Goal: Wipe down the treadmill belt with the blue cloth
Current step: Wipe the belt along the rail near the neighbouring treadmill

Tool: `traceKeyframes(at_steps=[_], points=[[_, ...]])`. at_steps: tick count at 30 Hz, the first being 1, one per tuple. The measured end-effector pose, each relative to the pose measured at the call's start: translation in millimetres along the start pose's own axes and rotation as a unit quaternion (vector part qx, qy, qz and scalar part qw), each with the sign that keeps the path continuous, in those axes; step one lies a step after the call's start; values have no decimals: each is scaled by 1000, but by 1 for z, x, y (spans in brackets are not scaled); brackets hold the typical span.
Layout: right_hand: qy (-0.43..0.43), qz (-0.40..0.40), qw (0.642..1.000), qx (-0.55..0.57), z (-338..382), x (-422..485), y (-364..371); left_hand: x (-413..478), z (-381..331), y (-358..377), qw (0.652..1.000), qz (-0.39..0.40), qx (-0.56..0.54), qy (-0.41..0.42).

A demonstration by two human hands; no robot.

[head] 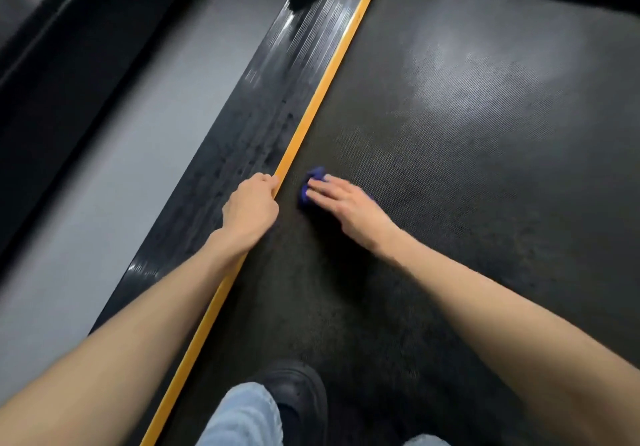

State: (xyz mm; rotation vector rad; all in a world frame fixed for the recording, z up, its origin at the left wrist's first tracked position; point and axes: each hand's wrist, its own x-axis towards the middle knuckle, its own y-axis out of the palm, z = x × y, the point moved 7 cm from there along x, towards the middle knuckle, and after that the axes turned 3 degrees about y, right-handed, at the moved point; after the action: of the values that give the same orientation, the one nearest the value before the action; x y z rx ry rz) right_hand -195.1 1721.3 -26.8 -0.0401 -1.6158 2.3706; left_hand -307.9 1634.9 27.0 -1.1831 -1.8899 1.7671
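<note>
Right hand (341, 203) flat, fingers spread, pressing blue cloth (311, 186) onto treadmill belt (467, 168) near its left edge. Left hand (251, 206) grip curled on the orange strip (311, 113), holding nothing else.

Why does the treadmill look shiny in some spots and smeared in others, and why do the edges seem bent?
In the head view, overhead light glares off the treadmill belt at upper right and the ribbed side rail; the right hand and blue cloth are softly motion-blurred; the wide-angle lens bows the belt's far edge and stretches the forearms; a dark shadow lies under the right hand.
</note>
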Motion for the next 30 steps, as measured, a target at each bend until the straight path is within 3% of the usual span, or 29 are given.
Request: traceKeyframes(at_steps=[2,3,4,7,9,11,15,18,20,21,26,28,30], points=[[186,-38,981,33,-19,9,-10,-2,-4,0,1000,0,17,9],[214,-39,975,45,-3,8,-2,-3,-7,-1,999,-3,32,14],[194,-23,979,65,24,6,10,-4,-10,-2,999,-6,47,11],[14,97,992,74,95,-22,46,-1,-22,-8,997,-8,81,-20],[-42,110,992,44,78,-30,37,6,-32,-6,994,10,105,-39],[-27,106,994,-5,43,-36,10,13,-38,2,991,49,106,-62],[209,59,973,-83,-76,-83,-57,25,-44,6,986,100,92,-98],[423,46,897,-120,-149,-151,-99,26,-47,6,980,124,116,-103],[519,50,845,-121,-168,-186,-109,24,-49,8,978,126,133,-98],[539,40,835,-100,-168,-197,-109,23,-50,9,978,124,139,-98],[470,-120,872,70,-105,-192,-67,27,-48,12,979,110,139,-103],[372,-107,914,120,-59,-157,-32,26,-46,13,983,95,130,-94],[229,-37,961,150,-1,-116,4,25,-43,11,988,90,112,-62]])
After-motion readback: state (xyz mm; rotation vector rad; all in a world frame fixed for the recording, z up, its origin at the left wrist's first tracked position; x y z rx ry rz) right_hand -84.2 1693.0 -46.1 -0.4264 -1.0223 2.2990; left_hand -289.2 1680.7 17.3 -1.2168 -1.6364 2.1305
